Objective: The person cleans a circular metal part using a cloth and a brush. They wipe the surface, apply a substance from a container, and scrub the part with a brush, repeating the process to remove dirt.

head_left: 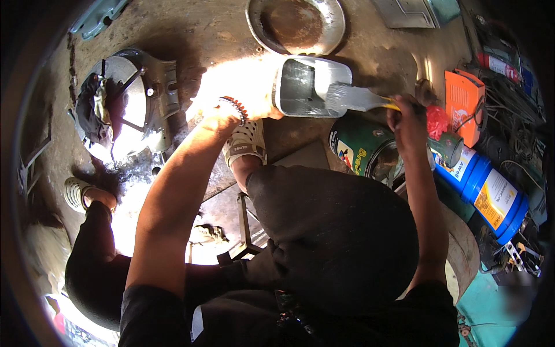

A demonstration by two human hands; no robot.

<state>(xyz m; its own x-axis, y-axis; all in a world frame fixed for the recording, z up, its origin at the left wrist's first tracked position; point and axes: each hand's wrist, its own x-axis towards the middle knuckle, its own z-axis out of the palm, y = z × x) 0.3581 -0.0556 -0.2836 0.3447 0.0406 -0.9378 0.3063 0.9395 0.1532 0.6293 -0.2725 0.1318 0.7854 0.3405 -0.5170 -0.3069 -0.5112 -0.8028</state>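
I see the grey part (pixel 306 87) held above the floor (pixel 173 29), just past a green can (pixel 361 147); it looks stiff, light and likely slick where wet, so its left edge suits gripping. My left hand (pixel 231 110) clasps that edge. My right hand (pixel 407 118) is closed round the brush (pixel 355 98), bristles touching the part.

Sunlit patch on grimy concrete floor (pixel 173 23)
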